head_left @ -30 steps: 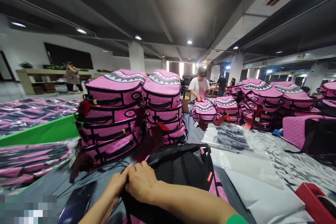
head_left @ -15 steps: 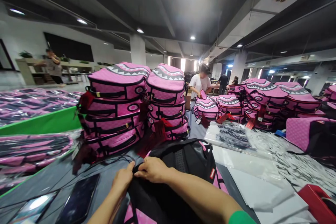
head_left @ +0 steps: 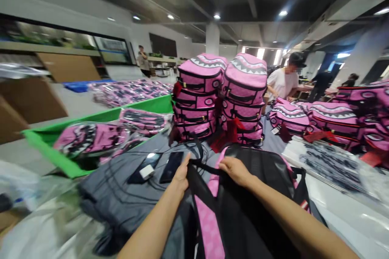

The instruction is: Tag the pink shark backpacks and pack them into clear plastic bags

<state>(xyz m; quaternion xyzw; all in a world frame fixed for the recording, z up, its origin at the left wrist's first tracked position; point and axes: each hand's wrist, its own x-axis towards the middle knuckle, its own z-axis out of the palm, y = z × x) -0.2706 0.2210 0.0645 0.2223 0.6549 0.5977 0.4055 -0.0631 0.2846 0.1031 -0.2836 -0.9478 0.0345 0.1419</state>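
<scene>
A black and pink backpack (head_left: 258, 158) lies on the table in front of me, its black back panel facing up. My left hand (head_left: 182, 174) is closed on a black strap (head_left: 204, 166) at the bag's left side. My right hand (head_left: 235, 168) grips the same strap a short way to the right, and the strap runs taut between them. The hidden fingertips of both hands are turned away. To the left of my left hand lie a dark phone (head_left: 172, 166) and a second phone (head_left: 142, 170) with a white charger block (head_left: 147, 172) on it.
Two stacks of pink backpacks (head_left: 197, 97) with red tags (head_left: 226, 135) stand behind the bag. Wrapped bags fill a green-sided bin (head_left: 73, 166) at left. Plastic-wrapped black cords (head_left: 334, 162) lie at right. A co-worker (head_left: 285, 79) stands behind more backpacks. Thin cables cross the table.
The view has swung left. My hands, close together before, are now farther apart, with a length of black strap stretched between them.
</scene>
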